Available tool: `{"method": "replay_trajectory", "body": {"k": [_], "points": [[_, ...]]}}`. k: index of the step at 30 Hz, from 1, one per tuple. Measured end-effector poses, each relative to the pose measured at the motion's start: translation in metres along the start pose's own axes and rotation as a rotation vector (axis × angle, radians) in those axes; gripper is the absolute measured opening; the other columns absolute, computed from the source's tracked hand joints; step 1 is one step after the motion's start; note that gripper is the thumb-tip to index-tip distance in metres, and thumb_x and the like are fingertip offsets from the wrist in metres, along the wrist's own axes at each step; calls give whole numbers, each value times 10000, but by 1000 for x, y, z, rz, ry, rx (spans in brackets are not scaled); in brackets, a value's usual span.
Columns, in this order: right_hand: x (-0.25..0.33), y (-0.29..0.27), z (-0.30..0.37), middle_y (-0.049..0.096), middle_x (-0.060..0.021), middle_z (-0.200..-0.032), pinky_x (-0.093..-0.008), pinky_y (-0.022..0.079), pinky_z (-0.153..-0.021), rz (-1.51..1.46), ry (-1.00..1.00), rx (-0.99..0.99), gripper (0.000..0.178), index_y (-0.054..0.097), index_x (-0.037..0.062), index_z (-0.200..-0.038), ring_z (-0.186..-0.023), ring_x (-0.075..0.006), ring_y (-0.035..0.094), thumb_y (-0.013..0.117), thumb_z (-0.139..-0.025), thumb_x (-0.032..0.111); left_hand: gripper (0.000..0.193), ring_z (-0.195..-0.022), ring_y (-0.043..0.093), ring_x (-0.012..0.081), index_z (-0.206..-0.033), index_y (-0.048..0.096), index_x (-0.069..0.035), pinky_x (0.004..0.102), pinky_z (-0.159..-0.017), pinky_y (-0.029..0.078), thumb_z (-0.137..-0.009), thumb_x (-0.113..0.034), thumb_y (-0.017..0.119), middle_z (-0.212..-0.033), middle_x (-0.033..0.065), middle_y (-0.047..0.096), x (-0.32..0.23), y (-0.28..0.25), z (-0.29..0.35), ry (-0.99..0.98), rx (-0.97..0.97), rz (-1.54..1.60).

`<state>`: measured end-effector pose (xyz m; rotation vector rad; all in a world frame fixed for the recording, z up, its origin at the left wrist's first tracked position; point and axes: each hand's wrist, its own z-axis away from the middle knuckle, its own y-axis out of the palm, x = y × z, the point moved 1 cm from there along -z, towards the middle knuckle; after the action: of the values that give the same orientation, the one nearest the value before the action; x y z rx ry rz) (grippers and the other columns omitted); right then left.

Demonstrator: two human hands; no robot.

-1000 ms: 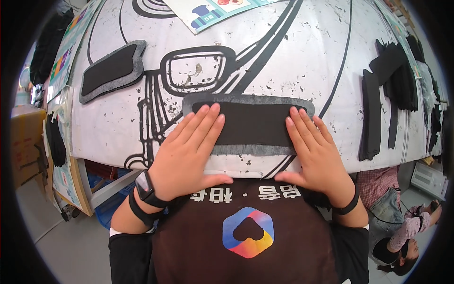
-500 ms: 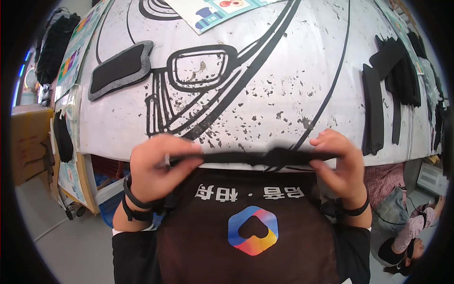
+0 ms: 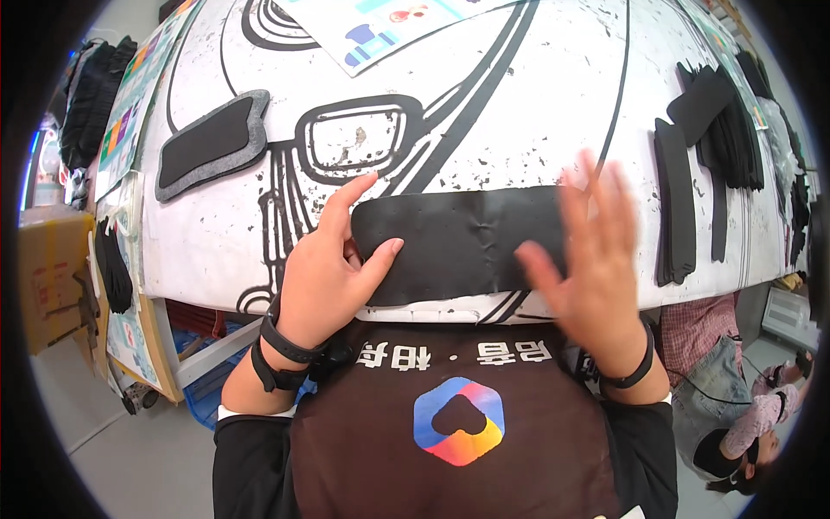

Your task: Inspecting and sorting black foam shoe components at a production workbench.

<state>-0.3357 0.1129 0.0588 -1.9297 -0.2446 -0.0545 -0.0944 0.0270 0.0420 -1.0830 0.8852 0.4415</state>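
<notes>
A wide black strip of smooth, leather-like sheet (image 3: pixel 450 238) lies flat on the table's near edge, lightly creased toward its right part. At its left end is my left hand (image 3: pixel 324 264), thumb and forefinger spread apart, the thumb resting on the sheet and the other fingers partly curled out of sight. Over the right end my right hand (image 3: pixel 596 251) is spread open and a little blurred, covering that edge; I cannot tell whether it touches. To the far left lies a grey felt piece (image 3: pixel 256 143) with a smaller black piece (image 3: pixel 207 143) on top.
Stacked black strips (image 3: pixel 676 203) and a fanned pile of black pieces (image 3: pixel 731 130) lie at the right of the white, line-printed table cover (image 3: pixel 536 121). A printed sheet (image 3: pixel 380 35) lies at the far side. Cardboard boxes (image 3: pixel 56 277) stand left; another person (image 3: pixel 735 441) is at lower right.
The black strip, held edge-on between both hands before, now lies flat on the table. My right hand has opened and moved up over it, and my left hand's fingers have spread.
</notes>
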Motion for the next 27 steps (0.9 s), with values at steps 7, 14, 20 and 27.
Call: {"method": "replay_trajectory", "body": {"k": [7, 14, 20, 27], "points": [[29, 26, 16, 468, -108, -1403, -391, 269, -1109, -208, -307, 359, 554, 531, 15, -1280, -1325, -224, 406, 560, -877, 395, 342, -1071, 474, 255, -1065, 691, -149, 338, -912, 372, -732, -77, 725, -1152, 15, 602, -6, 7, 14, 684, -210, -616], [27, 17, 38, 476, -129, -1395, -477, 203, -1121, 207, 64, 319, 646, 508, 10, -1322, -1344, -322, 373, 599, -822, 410, 256, -1169, 429, 258, -1037, 704, -162, 402, -987, 271, -791, -235, 690, -1207, -34, 614, 11, 13, 23, 630, -98, -648], [56, 18, 31, 517, -93, -1362, -548, 157, -1112, 69, 31, 248, 523, 593, 22, -1231, -1353, -341, 353, 522, -886, 409, 264, -1180, 415, 259, -1067, 694, -151, 406, -996, 265, -814, -215, 660, -1216, -21, 606, 9, 10, 21, 667, -67, -676], [71, 21, 33, 390, -79, -1473, -558, 66, -1118, 134, -55, 295, 420, 576, 106, -1283, -1408, -410, 152, 435, -939, 300, 274, -1185, 417, 257, -1087, 690, -149, 407, -1001, 265, -819, -185, 645, -1220, -20, 601, 10, 13, 23, 690, -106, -677]]}}
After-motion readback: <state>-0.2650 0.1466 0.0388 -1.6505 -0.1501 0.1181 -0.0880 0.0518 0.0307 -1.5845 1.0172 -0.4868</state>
